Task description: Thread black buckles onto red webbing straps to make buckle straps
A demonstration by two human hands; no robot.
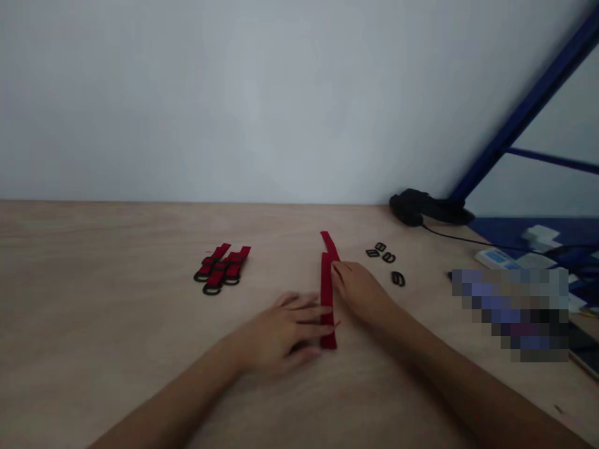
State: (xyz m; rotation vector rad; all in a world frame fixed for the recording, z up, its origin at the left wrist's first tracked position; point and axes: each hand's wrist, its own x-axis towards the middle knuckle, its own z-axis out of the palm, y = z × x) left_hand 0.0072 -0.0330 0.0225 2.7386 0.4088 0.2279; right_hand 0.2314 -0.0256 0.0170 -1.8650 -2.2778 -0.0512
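Note:
Two red webbing straps lie in front of me: a longer strap (326, 280) running lengthwise, and another strap (328, 242) angled behind its far end and partly covered by my right hand. My left hand (276, 333) is spread flat from the left, its fingertips resting on the near half of the longer strap. At the far part of the straps, my right hand (360, 288) is closed, with its thumb and fingers pinching red webbing at the edge. Which strap it grips is partly hidden.
To the left lie several red straps fitted with black buckles and D-rings (219, 269). Several loose black buckles (388, 257) and a black ring-shaped piece (397, 279) lie to the right. A black corded device (428, 207) sits by the wall; a blurred-out patch (524, 315) covers items at the right.

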